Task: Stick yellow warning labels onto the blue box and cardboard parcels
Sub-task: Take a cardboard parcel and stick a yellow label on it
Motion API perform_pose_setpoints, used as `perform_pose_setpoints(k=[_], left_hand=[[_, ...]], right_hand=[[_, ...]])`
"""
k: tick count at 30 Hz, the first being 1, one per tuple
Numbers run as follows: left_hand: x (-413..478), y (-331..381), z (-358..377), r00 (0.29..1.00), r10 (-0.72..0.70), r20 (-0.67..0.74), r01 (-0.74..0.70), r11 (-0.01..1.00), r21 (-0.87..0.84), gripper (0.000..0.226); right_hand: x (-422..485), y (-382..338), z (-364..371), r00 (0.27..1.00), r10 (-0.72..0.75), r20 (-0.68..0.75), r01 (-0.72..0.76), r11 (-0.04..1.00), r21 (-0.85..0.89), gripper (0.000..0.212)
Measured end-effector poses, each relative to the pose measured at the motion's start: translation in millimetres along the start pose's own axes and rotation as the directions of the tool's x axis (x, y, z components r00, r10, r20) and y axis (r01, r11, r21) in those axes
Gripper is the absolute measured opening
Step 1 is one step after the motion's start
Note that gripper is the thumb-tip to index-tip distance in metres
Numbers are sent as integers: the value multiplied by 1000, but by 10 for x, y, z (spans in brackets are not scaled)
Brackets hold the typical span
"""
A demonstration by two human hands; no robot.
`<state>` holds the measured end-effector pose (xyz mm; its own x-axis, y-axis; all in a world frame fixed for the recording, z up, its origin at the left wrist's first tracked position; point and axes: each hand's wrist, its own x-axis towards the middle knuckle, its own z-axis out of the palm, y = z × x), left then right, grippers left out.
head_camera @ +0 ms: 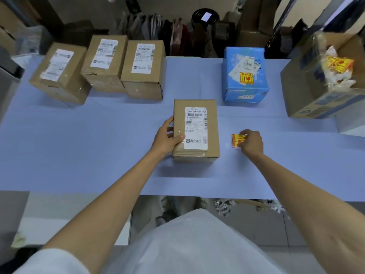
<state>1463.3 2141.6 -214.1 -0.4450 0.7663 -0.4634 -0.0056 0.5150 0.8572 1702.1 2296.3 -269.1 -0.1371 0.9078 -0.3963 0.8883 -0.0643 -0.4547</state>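
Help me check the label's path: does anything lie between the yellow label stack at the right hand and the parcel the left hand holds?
Nothing visible. Only blue tabletop separates the yellow label stack, pinched by the right hand, from the cardboard parcel the left hand grips.

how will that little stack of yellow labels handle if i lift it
Probably thin and floppy: the label stack lies nearly flat on the table. Likely very light, since the right hand pinches it with fingertips alone. Sheets may slide apart; its edges look offset.
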Motion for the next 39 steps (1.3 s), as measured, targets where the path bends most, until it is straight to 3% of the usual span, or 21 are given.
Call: perform_pose_setpoints(k=[10, 20, 27, 31, 35, 39], left_hand=[[2, 11, -3, 1000, -3, 11, 3, 1000, 24, 76], [-16, 27, -8, 1000, -15, 18, 14, 999, 36, 76], [-18, 41, -17, 1000, -19, 24, 19, 999, 39, 76], [4, 53, -27, 999, -30, 26, 30, 999, 26, 76], [17, 146, 38, 997, -53, -48, 54, 998, 13, 78], [18, 409, 235, 962, 145, -229, -89, 967, 237, 73]], right_hand=[[6, -119, -29, 998, -26, -58, 14, 979, -202, 42], [169, -29, -221, 998, -4, 57, 11, 992, -127, 24], [149, 23, -287, 997, 44, -62, -51, 992, -116, 13], [144, -65, -360, 993, 73, -95, -63, 993, 103, 13], [58, -418, -410, 996, 63, -59, -30, 891, 452, 12], [-197, -916, -379, 1000, -9, 17, -4, 753, 659, 11]])
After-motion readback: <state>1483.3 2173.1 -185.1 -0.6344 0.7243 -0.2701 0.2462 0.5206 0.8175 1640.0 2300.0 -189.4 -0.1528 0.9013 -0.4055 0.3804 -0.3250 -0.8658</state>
